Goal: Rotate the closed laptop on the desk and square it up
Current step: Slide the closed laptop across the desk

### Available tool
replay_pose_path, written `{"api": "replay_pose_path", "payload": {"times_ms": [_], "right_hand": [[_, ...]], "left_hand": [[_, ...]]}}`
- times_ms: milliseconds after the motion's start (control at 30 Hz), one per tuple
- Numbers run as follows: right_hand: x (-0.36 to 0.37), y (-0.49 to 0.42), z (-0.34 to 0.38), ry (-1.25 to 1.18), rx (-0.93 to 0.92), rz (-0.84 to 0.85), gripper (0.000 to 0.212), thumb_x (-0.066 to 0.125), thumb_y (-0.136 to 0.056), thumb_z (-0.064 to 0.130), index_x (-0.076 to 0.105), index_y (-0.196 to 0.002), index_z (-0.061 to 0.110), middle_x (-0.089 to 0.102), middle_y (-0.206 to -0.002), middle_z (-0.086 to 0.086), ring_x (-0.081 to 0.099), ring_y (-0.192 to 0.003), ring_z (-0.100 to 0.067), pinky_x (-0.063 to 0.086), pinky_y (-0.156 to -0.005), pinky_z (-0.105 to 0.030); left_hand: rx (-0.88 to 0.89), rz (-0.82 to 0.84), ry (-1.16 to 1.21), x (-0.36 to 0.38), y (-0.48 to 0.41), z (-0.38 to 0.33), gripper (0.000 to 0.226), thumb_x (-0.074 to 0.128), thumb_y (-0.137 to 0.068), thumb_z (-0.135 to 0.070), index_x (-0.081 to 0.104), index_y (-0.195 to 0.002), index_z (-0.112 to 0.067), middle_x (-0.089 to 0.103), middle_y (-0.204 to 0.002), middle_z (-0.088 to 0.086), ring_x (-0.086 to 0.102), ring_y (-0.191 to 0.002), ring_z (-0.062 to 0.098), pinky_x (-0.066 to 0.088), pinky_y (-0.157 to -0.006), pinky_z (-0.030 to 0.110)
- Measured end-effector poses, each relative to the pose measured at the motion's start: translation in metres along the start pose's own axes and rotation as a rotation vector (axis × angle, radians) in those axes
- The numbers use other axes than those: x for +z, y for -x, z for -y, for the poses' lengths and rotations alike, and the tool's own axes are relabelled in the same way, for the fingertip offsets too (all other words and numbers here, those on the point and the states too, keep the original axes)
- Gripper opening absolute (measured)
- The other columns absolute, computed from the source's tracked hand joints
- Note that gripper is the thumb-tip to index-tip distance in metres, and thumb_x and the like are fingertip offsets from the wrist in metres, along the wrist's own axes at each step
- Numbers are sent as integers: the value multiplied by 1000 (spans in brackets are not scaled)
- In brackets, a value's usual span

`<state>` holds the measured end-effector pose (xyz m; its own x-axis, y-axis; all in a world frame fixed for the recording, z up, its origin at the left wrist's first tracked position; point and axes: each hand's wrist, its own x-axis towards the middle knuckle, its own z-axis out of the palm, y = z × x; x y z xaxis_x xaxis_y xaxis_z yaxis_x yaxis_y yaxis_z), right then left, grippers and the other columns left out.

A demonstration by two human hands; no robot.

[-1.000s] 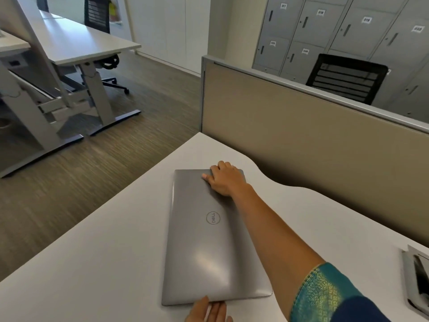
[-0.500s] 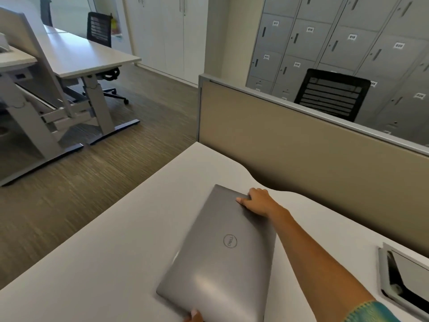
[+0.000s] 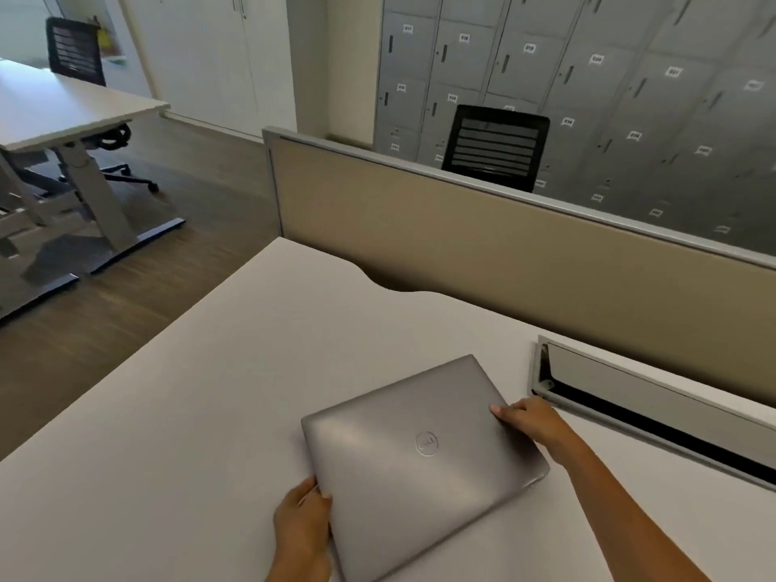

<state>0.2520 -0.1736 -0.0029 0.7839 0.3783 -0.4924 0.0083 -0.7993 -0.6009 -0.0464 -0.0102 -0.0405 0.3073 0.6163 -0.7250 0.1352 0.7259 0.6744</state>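
Head view | laptop point(image 3: 420, 459) skewed on desk point(image 3: 189, 392) | left hand point(image 3: 304, 527) grips 7 o'clock edge, right hand point(image 3: 531, 420) grips 2 o'clock edge | opposed pushes advised until edges are parallel with desk

The laptop point(image 3: 420, 464) lid looks like brushed grey metal with a soft sheen; the counter point(image 3: 189, 434) is smooth, matt white laminate; the partition point(image 3: 462, 245) seems beige cloth, metal-framed; the floor point(image 3: 105, 329) looks like wood-grain planking.

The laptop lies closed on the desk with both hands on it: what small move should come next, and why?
Probably a slight further turn: the laptop sits skewed to the cable tray and the desk edge, with the left hand and the right hand on opposite edges.
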Motion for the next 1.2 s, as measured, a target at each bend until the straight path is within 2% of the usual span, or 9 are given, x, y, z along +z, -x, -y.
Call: {"api": "replay_pose_path", "payload": {"times_ms": [100, 267, 400, 567, 633, 767, 833, 1000, 1200], "right_hand": [[-26, 38, -58, -98, 55, -33, 38, 71, -80, 39, 66, -71, 2, 67, -85, -11, 61, -82, -24, 44, -71, -35], [-59, 104, -154, -218, 153, -88, 41, 71, -82, 35, 71, -90, -5, 70, -97, -20, 65, -92, -32, 50, -82, -41], [-80, 148, -220, -305, 208, -137, 56, 73, -80, 34, 63, -96, -19, 70, -98, -29, 67, -89, -36, 54, -80, -41], [-98, 193, -282, -384, 252, -182, 54, 76, -76, 34, 60, -82, -18, 68, -84, -24, 66, -81, -35, 53, -87, -49], [-102, 211, -295, -386, 260, -194, 43, 76, -77, 32, 62, -76, -9, 65, -82, -22, 62, -77, -31, 53, -87, -50], [-105, 238, -317, -375, 283, -213, 46, 75, -79, 29, 66, -87, -16, 70, -93, -25, 66, -87, -37, 54, -84, -45], [-105, 247, -326, -375, 281, -215, 46, 74, -80, 27, 66, -91, -16, 70, -93, -23, 65, -82, -34, 53, -80, -41], [-103, 260, -338, -373, 268, -231, 38, 74, -80, 27, 69, -84, -10, 69, -87, -21, 64, -78, -31, 53, -78, -40], [-103, 266, -340, -361, 271, -263, 29, 74, -79, 31, 67, -70, 4, 70, -85, -17, 66, -78, -31, 55, -79, -40]], "left_hand": [[43, 59, -80, 21, 31, 3, 31, 54, -82, 13, 62, -107, -4, 68, -84, 14, 64, -71, 28, 51, -39, 21], [33, 119, -270, 53, 64, 33, 40, 47, -83, 16, 60, -119, 4, 66, -83, 10, 63, -72, 25, 51, -59, 29], [26, 165, -391, 79, 82, 64, 41, 46, -83, 15, 61, -120, 3, 67, -83, 10, 64, -72, 25, 50, -57, 26], [27, 236, -534, 108, 102, 101, 37, 46, -86, 11, 63, -118, 2, 66, -87, 11, 63, -78, 26, 50, -62, 27], [47, 256, -598, 114, 111, 113, 39, 47, -85, 9, 63, -119, 1, 67, -97, 14, 62, -86, 29, 53, -75, 32], [87, 269, -651, 121, 128, 131, 37, 50, -84, 8, 65, -117, 0, 66, -107, 16, 61, -93, 29, 52, -90, 37], [110, 259, -674, 122, 133, 138, 36, 52, -84, 7, 65, -116, -1, 66, -107, 14, 62, -96, 29, 52, -94, 39], [146, 227, -694, 122, 139, 149, 38, 58, -84, 3, 64, -120, -5, 66, -120, 13, 62, -101, 26, 51, -96, 36], [230, 169, -745, 118, 151, 158, 37, 61, -83, 0, 66, -118, -8, 67, -120, 14, 62, -100, 27, 52, -97, 39]]}}
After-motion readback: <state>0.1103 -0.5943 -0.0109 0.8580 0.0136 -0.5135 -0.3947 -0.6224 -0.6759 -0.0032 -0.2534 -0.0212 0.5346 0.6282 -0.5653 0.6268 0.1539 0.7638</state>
